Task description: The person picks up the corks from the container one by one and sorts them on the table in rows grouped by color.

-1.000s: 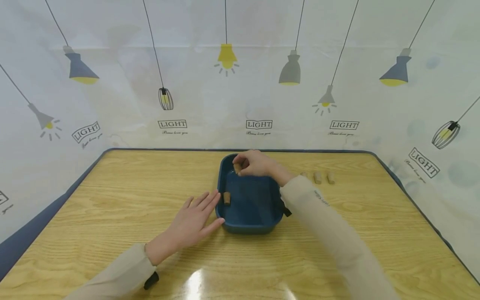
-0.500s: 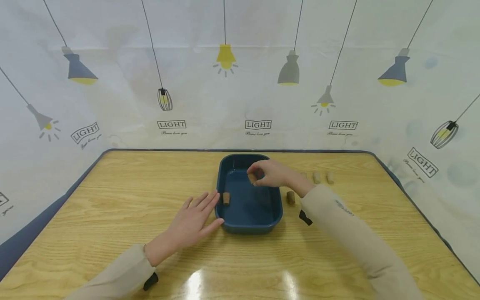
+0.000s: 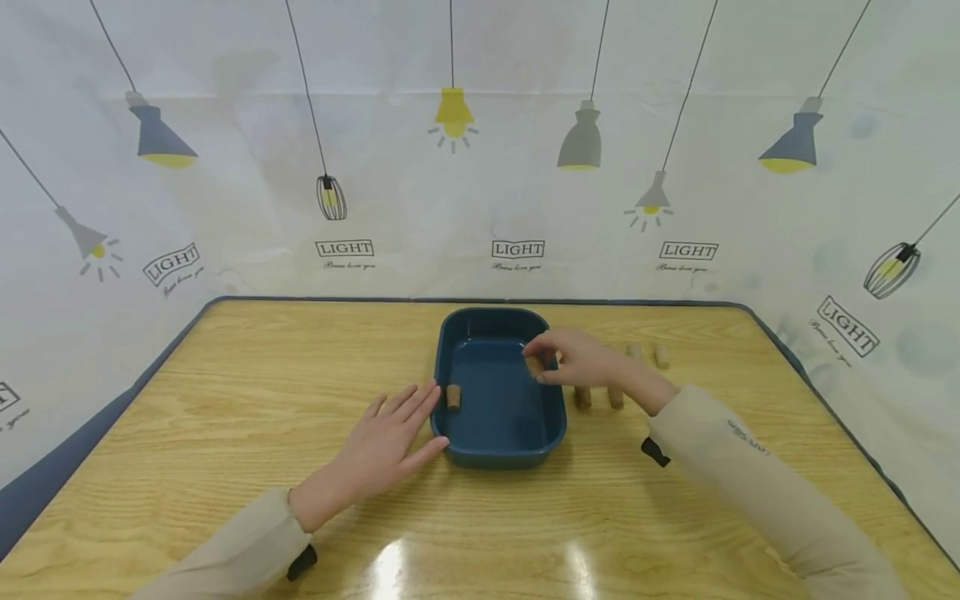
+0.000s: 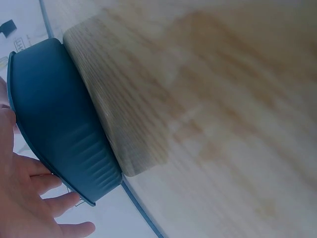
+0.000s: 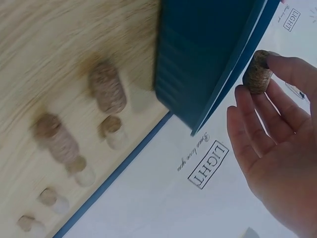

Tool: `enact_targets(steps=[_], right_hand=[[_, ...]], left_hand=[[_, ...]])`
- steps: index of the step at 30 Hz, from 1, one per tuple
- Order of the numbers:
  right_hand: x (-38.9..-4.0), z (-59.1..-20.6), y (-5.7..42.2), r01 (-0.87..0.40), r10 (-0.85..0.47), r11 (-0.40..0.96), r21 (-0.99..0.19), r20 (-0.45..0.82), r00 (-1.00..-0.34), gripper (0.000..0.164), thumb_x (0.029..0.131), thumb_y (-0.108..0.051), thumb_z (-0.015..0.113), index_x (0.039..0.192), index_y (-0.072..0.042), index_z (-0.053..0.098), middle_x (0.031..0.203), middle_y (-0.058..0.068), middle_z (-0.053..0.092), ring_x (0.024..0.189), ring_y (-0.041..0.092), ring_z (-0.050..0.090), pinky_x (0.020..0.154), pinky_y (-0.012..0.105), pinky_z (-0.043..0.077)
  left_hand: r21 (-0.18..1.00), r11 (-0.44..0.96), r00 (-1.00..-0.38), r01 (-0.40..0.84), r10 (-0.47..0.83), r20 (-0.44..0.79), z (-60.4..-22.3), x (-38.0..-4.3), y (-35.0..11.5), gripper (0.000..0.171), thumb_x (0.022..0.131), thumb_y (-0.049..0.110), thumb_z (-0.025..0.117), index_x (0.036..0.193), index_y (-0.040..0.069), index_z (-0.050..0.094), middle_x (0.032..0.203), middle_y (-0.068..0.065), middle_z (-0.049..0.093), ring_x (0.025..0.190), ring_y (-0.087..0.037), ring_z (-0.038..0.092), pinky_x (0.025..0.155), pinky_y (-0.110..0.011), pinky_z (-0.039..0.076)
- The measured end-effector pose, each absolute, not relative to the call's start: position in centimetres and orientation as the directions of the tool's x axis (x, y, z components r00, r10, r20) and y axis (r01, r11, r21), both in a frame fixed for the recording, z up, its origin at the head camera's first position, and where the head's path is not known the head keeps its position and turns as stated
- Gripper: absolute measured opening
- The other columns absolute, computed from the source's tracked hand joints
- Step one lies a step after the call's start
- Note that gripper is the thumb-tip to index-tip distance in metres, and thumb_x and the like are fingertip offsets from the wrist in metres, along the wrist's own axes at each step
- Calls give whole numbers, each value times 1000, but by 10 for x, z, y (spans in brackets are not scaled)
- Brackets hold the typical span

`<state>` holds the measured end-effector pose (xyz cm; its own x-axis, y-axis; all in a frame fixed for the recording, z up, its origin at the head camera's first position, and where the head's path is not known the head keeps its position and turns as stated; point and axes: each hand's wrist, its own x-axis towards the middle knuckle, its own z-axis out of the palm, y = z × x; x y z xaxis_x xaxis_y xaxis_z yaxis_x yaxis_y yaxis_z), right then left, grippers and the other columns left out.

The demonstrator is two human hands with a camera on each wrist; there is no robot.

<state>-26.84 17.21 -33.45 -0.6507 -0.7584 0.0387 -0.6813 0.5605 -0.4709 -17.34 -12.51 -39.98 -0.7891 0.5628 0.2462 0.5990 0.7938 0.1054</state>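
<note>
My right hand (image 3: 581,358) pinches a brown cork (image 5: 258,72) between thumb and fingers, over the right rim of a dark blue rectangular tub (image 3: 498,457). In the right wrist view the held cork shows up beside the tub's upper edge. A second cork (image 3: 453,397) stands inside the tub by its left wall. My left hand (image 3: 386,446) lies against the tub's left side, fingers spread and nearly straight, fingertips at the rim. The left wrist view shows these fingers (image 4: 62,203) along the tub's outer wall.
Several more corks stand on the wooden table (image 3: 300,350) right of the tub, two of them (image 3: 582,397) near its wall and others (image 3: 662,357) farther back, partly behind my right hand. A printed white backdrop (image 3: 405,167) rises behind the table.
My right hand has moved right with the cork, from the tub's far left corner to its right rim. Corks that the right arm covered are now visible. My left hand stays put.
</note>
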Motion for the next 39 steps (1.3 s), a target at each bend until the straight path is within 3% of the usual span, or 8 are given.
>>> enact_targets(steps=[18,39], right_hand=[[-250,-335,230,-624,-668,580,-524,134,-732,35,81,-8,63,114,0,55,106,9,57,91,25,53,73,43,44],[-229,-360,289,-543,-586,634,-550,117,-802,36,83,-8,62,116,2,53,108,12,55,90,25,54,70,38,46]], left_hand=[[93,794,-785,601,564,258,-401,-173,-125,66,91,52,33,138,6,29,142,-7,25,126,-26,26,95,-54,22],[107,789,-784,605,567,251,-400,-173,-126,67,91,52,31,139,6,27,142,-7,23,127,-27,25,95,-54,23]])
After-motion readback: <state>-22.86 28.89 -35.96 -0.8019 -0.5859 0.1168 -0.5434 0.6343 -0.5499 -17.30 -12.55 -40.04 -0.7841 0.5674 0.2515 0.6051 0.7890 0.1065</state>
